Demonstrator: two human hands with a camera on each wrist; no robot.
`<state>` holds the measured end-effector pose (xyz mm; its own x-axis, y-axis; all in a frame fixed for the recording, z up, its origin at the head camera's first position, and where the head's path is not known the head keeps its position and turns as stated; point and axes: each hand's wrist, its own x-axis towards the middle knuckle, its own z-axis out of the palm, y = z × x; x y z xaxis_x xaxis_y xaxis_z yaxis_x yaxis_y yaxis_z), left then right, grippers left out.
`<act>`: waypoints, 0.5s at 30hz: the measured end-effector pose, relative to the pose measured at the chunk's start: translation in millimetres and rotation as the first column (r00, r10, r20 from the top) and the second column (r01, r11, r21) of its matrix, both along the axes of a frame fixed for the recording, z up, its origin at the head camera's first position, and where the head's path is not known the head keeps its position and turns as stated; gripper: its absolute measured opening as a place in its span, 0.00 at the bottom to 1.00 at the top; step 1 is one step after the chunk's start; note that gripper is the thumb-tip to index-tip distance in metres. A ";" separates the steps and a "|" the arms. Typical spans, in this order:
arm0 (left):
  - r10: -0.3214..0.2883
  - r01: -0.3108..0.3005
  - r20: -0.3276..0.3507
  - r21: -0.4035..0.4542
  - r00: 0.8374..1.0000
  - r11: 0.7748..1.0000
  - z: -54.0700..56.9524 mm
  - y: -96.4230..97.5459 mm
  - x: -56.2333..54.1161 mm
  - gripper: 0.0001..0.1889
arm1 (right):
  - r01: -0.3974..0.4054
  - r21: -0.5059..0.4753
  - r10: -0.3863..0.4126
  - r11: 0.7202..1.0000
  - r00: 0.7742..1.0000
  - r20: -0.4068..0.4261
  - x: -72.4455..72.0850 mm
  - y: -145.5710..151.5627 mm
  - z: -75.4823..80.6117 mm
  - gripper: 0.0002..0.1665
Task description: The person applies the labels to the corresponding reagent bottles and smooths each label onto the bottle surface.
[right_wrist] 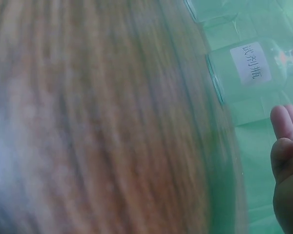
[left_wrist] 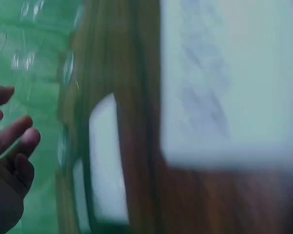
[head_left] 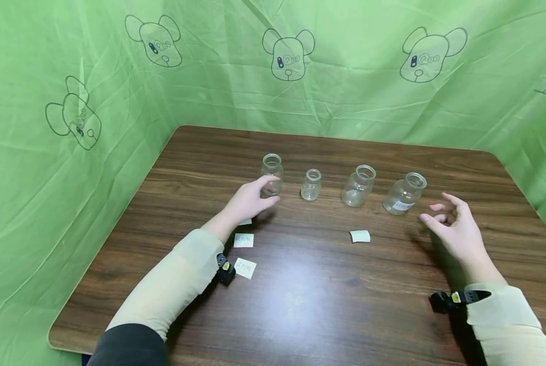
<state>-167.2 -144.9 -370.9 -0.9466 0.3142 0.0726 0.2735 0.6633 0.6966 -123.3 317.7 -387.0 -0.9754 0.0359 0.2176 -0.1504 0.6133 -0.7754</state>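
My left hand [head_left: 250, 201] reaches toward the leftmost glass jar [head_left: 271, 161], its thumb and fingers apart. The index finger overlaps that jar in the head view; whether it touches, I cannot tell. In the left wrist view the hand [left_wrist: 10, 161] shows relaxed fingers and holds nothing. At the right, my right hand [head_left: 457, 234] hovers with loosely bent fingers beside a glass jar [head_left: 403, 193] bearing a white label [head_left: 402, 206]. A gap separates them in the head view. The right wrist view shows handwritten characters on this label [right_wrist: 250, 63].
Between the outer jars stand a small glass jar [head_left: 311, 185] and a larger one [head_left: 357, 187]. A slightly curled white paper piece [head_left: 360, 236] lies before them. Written paper labels [head_left: 244, 240] lie by the left forearm. Green cloth [head_left: 336, 101] surrounds the brown table [head_left: 300, 325].
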 end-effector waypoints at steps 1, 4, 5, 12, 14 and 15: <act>0.000 0.000 -0.001 0.002 1.000 1.000 -1.6 -5.8 1.3 0.26 | -0.001 0.001 0.001 1.000 1.000 0.001 0.5 0.1 0.0 0.43; -0.001 0.000 0.002 0.007 1.000 1.000 -7.0 -24.1 5.1 0.25 | -0.011 0.008 0.011 1.000 1.000 0.003 1.6 0.1 0.1 0.42; -0.002 0.002 0.009 0.007 1.000 1.000 -9.0 -30.3 6.4 0.25 | -0.013 0.013 0.013 1.000 1.000 0.004 1.8 0.1 0.1 0.42; 0.006 -0.006 0.036 0.008 0.999 1.000 -13.7 -63.3 15.1 0.25 | -0.001 0.050 0.001 0.999 1.000 -0.003 3.0 -0.5 -0.4 0.40; 0.000 0.000 0.047 -0.003 0.999 1.000 -14.3 -69.4 16.6 0.25 | 0.002 0.058 -0.002 0.998 1.000 -0.001 3.4 -0.8 -0.9 0.39; -0.003 0.004 0.054 -0.008 0.999 1.000 -14.3 -71.6 17.5 0.25 | 0.001 0.061 -0.001 0.998 1.000 -0.001 3.8 -0.9 -1.0 0.39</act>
